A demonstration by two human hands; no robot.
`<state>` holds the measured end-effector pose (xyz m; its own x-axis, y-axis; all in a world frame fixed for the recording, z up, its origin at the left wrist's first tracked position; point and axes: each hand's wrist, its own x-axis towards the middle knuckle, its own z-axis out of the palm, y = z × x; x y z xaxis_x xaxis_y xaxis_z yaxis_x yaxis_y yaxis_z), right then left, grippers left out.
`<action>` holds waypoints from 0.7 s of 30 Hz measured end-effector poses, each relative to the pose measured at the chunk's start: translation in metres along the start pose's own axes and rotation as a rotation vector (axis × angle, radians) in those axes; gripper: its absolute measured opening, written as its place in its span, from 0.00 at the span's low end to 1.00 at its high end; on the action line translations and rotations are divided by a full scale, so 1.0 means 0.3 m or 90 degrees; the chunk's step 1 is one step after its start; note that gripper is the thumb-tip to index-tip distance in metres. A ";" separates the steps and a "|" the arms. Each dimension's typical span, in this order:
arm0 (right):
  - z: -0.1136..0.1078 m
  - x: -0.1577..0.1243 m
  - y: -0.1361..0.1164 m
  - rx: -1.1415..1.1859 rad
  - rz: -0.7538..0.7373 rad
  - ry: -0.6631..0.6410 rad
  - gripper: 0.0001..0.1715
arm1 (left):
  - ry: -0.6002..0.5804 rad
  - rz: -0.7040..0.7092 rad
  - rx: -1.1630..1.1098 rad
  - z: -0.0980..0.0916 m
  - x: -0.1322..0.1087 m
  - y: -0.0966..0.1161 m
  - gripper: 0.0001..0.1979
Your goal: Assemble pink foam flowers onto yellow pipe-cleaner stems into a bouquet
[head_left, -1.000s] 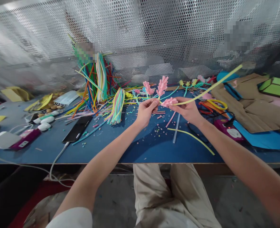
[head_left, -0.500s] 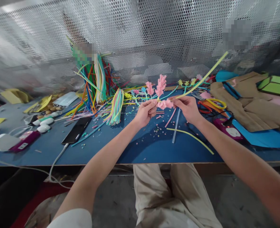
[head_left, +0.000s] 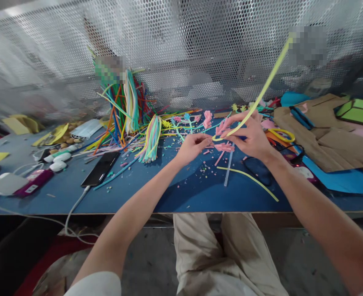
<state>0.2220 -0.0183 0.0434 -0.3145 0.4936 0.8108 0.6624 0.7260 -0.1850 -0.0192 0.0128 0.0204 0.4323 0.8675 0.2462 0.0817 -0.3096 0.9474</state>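
Note:
Over the blue table [head_left: 187,193] my left hand [head_left: 192,147] pinches the stem end of a bunch of pink fringed flower pieces [head_left: 223,135]. My right hand [head_left: 252,135] is closed on a long yellow-green strip [head_left: 263,88], which rises up and to the right from the bunch. The strip loops round the stem between my two hands. One pink tuft [head_left: 207,119] sticks out behind my fingers.
A pile of coloured strips [head_left: 129,111] stands at the back left. A black phone [head_left: 100,168] with a white cable lies left of centre. Loose strips [head_left: 246,176] and scraps lie on the table near my hands. Brown cardboard [head_left: 326,131], blue sheet and green box sit right.
My right hand has swung the yellow-green strip from nearly level to steeply upward and moved over the bunch. The pink flowers have tipped down from upright.

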 end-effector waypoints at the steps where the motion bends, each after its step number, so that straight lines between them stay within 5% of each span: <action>1: 0.005 -0.004 -0.012 -0.021 -0.008 -0.008 0.11 | -0.007 0.012 0.051 0.000 0.000 -0.001 0.17; 7: 0.055 -0.010 -0.059 -0.071 -0.056 -0.048 0.12 | -0.033 0.084 0.234 0.020 -0.009 0.000 0.15; 21: 0.047 0.001 0.039 -0.127 -0.131 -0.198 0.15 | -0.006 0.108 0.349 0.013 -0.010 -0.012 0.11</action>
<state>0.2201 -0.0031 0.0335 -0.6240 0.4919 0.6071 0.6735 0.7326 0.0986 -0.0174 0.0099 0.0155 0.4875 0.7854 0.3815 0.4631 -0.6030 0.6496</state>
